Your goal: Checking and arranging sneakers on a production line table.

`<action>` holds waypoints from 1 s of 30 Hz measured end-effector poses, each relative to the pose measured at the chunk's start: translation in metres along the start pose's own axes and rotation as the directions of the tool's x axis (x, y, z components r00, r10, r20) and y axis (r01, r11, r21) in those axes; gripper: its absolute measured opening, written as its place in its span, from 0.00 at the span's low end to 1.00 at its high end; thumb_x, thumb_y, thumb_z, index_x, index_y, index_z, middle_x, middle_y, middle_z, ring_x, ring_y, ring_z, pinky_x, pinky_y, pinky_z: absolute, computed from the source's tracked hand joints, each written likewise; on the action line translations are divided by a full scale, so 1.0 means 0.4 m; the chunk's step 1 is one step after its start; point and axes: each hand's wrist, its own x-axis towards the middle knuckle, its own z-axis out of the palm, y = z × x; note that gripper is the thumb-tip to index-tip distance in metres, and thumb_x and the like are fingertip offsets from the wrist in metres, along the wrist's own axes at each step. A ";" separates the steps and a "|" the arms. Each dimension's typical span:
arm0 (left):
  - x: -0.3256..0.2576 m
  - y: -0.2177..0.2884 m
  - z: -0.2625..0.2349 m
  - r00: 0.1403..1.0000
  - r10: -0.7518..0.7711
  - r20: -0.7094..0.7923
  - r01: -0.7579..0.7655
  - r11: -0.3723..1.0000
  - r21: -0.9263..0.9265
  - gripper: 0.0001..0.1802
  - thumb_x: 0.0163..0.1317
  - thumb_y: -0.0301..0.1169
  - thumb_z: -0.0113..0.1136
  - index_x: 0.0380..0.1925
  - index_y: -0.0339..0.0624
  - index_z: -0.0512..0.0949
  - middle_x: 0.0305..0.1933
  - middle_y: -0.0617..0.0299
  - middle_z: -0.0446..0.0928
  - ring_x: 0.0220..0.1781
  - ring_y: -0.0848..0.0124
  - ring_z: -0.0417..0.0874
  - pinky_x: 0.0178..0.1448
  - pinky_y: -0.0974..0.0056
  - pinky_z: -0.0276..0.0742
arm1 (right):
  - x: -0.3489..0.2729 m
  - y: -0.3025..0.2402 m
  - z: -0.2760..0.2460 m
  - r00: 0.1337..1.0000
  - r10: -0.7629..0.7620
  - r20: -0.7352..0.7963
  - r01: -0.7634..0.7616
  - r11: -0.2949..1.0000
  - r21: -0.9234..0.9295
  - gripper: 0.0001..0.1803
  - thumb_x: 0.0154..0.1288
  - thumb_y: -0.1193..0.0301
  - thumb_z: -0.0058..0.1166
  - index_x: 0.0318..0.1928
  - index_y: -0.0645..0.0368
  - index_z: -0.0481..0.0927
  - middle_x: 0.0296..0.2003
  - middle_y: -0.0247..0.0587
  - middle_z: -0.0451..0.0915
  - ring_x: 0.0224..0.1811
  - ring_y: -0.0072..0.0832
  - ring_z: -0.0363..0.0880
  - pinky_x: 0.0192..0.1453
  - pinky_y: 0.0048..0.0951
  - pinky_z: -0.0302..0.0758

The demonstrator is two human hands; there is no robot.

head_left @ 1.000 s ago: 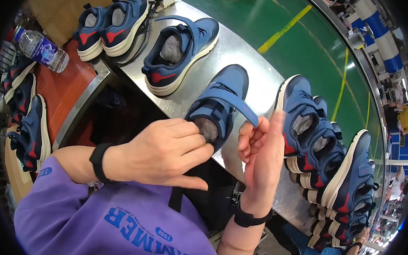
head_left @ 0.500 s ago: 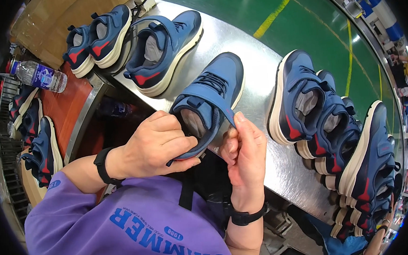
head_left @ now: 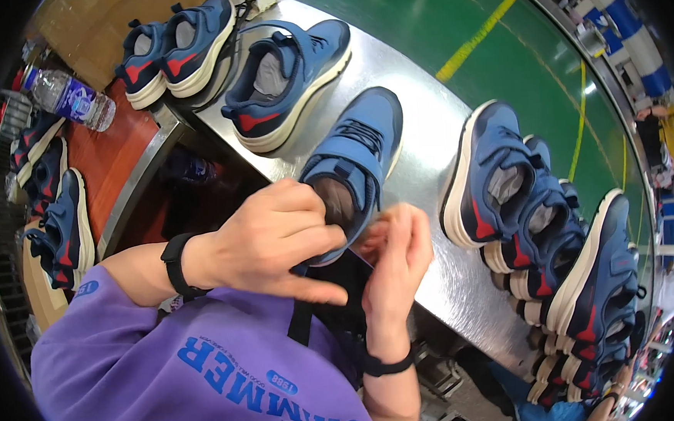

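A blue sneaker [head_left: 364,143] with a dark toe cap lies on the metal table before me, toe pointing away, its strap across the laces. My left hand [head_left: 273,234] grips its heel collar, fingers at the shoe's opening and thumb stretched out toward me, off the shoe. Beside the sneaker's right side is my right hand [head_left: 399,245]. Its fingers are bent, and motion smears their tips. I cannot make out whether they hold anything; the strap's end is hidden there. Just left stands another sneaker [head_left: 287,82] with its strap loose.
Several sneakers [head_left: 493,174] line the right side of the metal table [head_left: 453,280]. At the far left are a pair of sneakers [head_left: 196,45], a cardboard box [head_left: 121,27] and a water bottle [head_left: 72,99]. More sneakers [head_left: 68,227] sit near the left rim. A green floor [head_left: 533,67] lies beyond.
My right hand has moved down and toward the shoe's side, no longer holding the strap out. The strap now lies closer against the sneaker. My left thumb has come off the heel.
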 end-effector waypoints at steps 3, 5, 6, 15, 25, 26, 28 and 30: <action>-0.009 -0.009 -0.015 0.906 0.024 -0.424 -0.013 1.000 0.029 0.23 0.50 0.43 0.74 0.40 0.43 0.79 0.37 0.62 0.77 0.40 0.61 0.76 0.42 0.60 0.72 | -0.055 0.007 -0.044 0.914 -0.381 0.138 0.402 0.897 -0.186 0.30 0.56 0.56 0.70 0.49 0.63 0.72 0.57 0.53 0.65 0.54 0.35 0.71 0.53 0.32 0.73; 0.018 -0.040 -0.020 0.923 -0.092 -0.374 0.098 0.995 -0.002 0.27 0.48 0.37 0.74 0.48 0.41 0.77 0.49 0.55 0.75 0.49 0.56 0.76 0.51 0.56 0.73 | -0.076 -0.021 -0.045 0.828 -0.415 0.376 0.553 0.716 -0.427 0.43 0.41 0.48 0.77 0.51 0.61 0.72 0.67 0.66 0.52 0.67 0.54 0.60 0.64 0.47 0.66; 0.035 -0.053 -0.018 0.932 -0.147 -0.331 0.137 0.989 -0.053 0.30 0.47 0.34 0.75 0.51 0.40 0.76 0.52 0.53 0.74 0.52 0.54 0.76 0.54 0.54 0.73 | -0.079 -0.034 -0.036 0.810 -0.343 0.475 0.577 0.609 -0.544 0.47 0.35 0.45 0.79 0.52 0.59 0.72 0.70 0.72 0.45 0.71 0.64 0.52 0.69 0.55 0.60; 0.077 -0.064 0.005 0.918 -0.303 -0.257 0.231 0.933 -0.276 0.40 0.42 0.30 0.75 0.59 0.37 0.70 0.57 0.48 0.71 0.53 0.50 0.78 0.57 0.56 0.75 | -0.033 0.019 0.007 0.753 -0.411 0.514 0.657 0.431 -0.619 0.29 0.37 0.63 0.80 0.35 0.57 0.72 0.68 0.79 0.51 0.64 0.67 0.67 0.58 0.42 0.75; -0.042 -0.042 0.004 0.885 -0.424 -0.191 0.039 0.477 -0.878 0.36 0.63 0.34 0.61 0.69 0.35 0.60 0.69 0.51 0.59 0.69 0.61 0.66 0.69 0.54 0.67 | -0.097 0.131 -0.014 0.623 -0.659 0.422 0.773 0.436 -0.461 0.22 0.53 0.78 0.64 0.51 0.56 0.79 0.69 0.76 0.49 0.66 0.69 0.63 0.69 0.51 0.66; -0.040 -0.043 -0.016 0.875 -0.454 -0.168 0.116 0.535 -0.837 0.30 0.65 0.28 0.57 0.66 0.34 0.64 0.66 0.51 0.63 0.66 0.61 0.70 0.66 0.56 0.70 | -0.103 0.148 -0.029 0.709 -0.596 0.376 0.705 0.595 -0.386 0.26 0.55 0.78 0.63 0.56 0.55 0.75 0.70 0.73 0.48 0.66 0.67 0.64 0.69 0.51 0.66; -0.030 -0.043 -0.023 0.866 -0.462 -0.190 0.220 0.694 -0.685 0.23 0.67 0.24 0.54 0.62 0.34 0.70 0.61 0.50 0.71 0.61 0.61 0.75 0.61 0.60 0.74 | -0.113 0.155 -0.039 0.786 -0.513 0.345 0.610 0.734 -0.300 0.29 0.58 0.78 0.62 0.61 0.55 0.72 0.71 0.71 0.46 0.66 0.64 0.65 0.69 0.51 0.66; -0.009 -0.047 -0.004 0.861 -0.398 -0.317 0.157 0.800 -0.579 0.20 0.66 0.24 0.56 0.58 0.34 0.74 0.55 0.51 0.75 0.56 0.61 0.78 0.57 0.62 0.76 | -0.114 0.153 -0.039 0.822 -0.430 0.374 0.549 0.774 -0.316 0.39 0.58 0.80 0.61 0.70 0.54 0.62 0.71 0.68 0.46 0.67 0.58 0.65 0.70 0.53 0.63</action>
